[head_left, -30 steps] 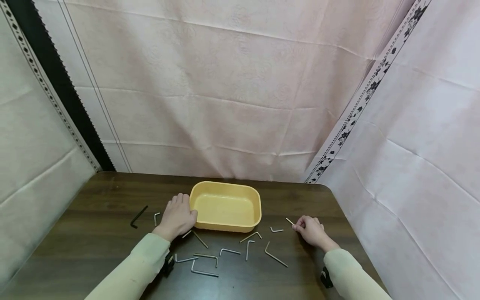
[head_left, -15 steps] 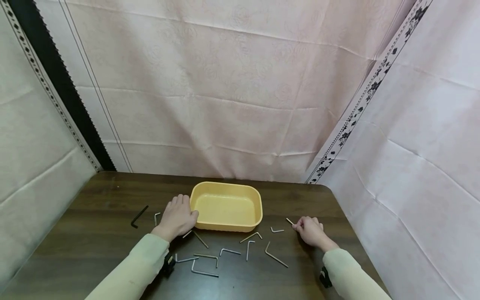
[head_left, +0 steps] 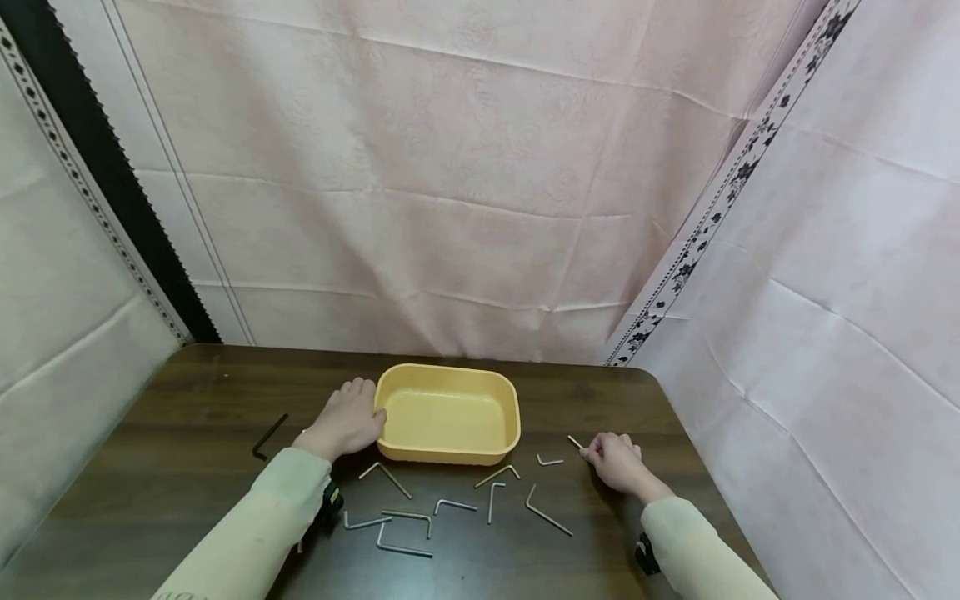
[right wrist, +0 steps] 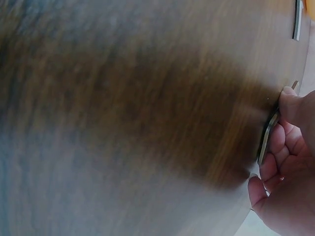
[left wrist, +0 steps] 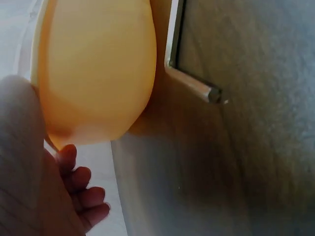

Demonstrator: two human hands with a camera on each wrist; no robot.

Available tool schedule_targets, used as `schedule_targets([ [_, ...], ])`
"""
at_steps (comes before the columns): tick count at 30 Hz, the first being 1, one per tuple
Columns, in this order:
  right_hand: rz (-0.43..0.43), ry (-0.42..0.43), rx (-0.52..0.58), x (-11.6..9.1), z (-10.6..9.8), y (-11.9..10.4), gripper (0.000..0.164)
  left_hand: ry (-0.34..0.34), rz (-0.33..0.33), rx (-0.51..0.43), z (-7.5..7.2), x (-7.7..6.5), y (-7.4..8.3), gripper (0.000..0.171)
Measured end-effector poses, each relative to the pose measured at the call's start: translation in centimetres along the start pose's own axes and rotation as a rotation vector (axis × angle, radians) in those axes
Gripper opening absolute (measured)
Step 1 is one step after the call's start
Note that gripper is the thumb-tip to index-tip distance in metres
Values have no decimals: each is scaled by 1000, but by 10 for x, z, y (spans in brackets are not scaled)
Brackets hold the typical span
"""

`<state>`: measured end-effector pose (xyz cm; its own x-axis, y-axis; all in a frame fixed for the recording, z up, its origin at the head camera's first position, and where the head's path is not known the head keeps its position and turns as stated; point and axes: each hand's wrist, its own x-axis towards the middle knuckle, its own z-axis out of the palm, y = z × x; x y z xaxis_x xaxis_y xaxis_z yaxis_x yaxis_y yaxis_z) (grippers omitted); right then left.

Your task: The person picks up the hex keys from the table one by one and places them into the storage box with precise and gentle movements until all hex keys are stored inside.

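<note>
I have left hand (head_left: pixel 343 422) gripping yellow tray (head_left: pixel 450 421) by left rim, likely to steady it; right hand (head_left: pixel 617 463) pinches brass-coloured hex key (head_left: pixel 575 442) right of tray; other keys (head_left: pixel 550 520) spread across worktop (head_left: pixel 210 483), seemingly within reach.

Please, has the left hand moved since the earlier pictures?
Yes, a little. In the head view, the left hand has shifted forward, nearer to the far edge of the table, beside the yellow tray.
</note>
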<state>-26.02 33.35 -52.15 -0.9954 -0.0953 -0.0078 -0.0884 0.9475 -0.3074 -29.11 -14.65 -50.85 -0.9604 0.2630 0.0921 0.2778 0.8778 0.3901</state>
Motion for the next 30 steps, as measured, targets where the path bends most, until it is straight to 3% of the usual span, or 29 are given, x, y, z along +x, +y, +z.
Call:
schedule_targets([
  [8,-17,23,-22,0,0,-1,23,-65,-89,21,-6,-6,15,32],
  [15,-61,63,8,4,-6,-13,23,-79,-101,20,-3,-7,18,31],
  [21,-171,137,71,15,-18,-50,23,-79,-90,24,6,-3,14,31],
  [30,-335,223,153,31,-24,-118,20,-86,-96,16,1,-5,20,32],
])
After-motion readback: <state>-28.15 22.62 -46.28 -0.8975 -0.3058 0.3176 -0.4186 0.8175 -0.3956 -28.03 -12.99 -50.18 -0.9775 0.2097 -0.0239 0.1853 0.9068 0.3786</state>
